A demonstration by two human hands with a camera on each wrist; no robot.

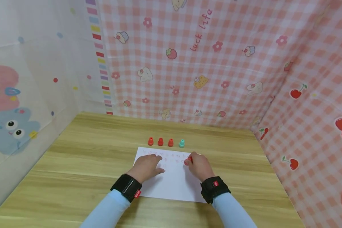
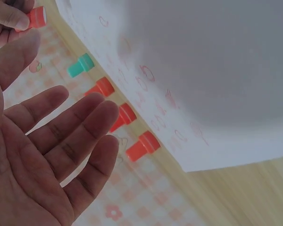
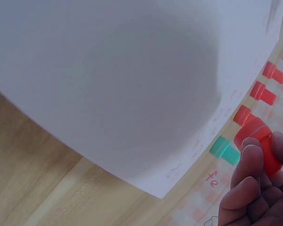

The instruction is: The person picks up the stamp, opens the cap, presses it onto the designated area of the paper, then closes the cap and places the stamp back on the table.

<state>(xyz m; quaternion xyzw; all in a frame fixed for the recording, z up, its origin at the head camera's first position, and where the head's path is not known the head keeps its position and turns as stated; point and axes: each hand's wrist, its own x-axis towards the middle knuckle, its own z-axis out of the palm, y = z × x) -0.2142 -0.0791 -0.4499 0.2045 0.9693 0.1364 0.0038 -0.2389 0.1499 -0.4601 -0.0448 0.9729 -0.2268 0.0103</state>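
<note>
My right hand (image 1: 200, 167) pinches a red stamp (image 3: 252, 133) between thumb and fingers, above the upper right part of a white sheet of paper (image 1: 171, 186). In the right wrist view its wide end points toward the paper. Over the sheet's upper left part is my left hand (image 1: 146, 167), its fingers spread and loosely bent, holding nothing; its palm shows in the left wrist view. Faint reddish printed marks (image 2: 147, 73) run in rows along the sheet's far edge. Whether the left hand touches the paper is unclear.
Beyond the paper's far edge stand three red stamps (image 1: 160, 142) and one teal stamp (image 1: 182, 143) in a row. The wooden tabletop (image 1: 82, 164) meets a pink checked cloth wall (image 1: 188, 95) at the back and patterned cloth on both sides.
</note>
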